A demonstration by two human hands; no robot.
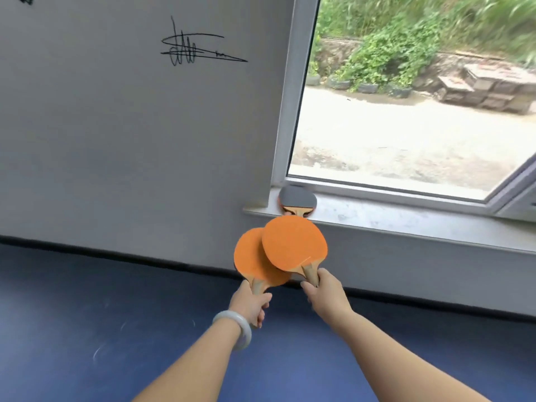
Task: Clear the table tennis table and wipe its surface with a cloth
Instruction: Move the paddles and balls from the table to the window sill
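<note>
Hands clamp one orange paddle each: left hand (251,304) on the left paddle (249,256), right hand (324,291) on the right paddle (294,242), blades overlapping, near a grey paddle (297,198) lying on the windowsill (406,219).

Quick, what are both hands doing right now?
Left hand: grips the wooden handle of the left round orange table tennis paddle.
Right hand: grips the wooden handle of the right round orange table tennis paddle.

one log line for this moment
left hand: grips left paddle | right hand: grips right paddle | windowsill: grey-faced paddle lying flat
</note>
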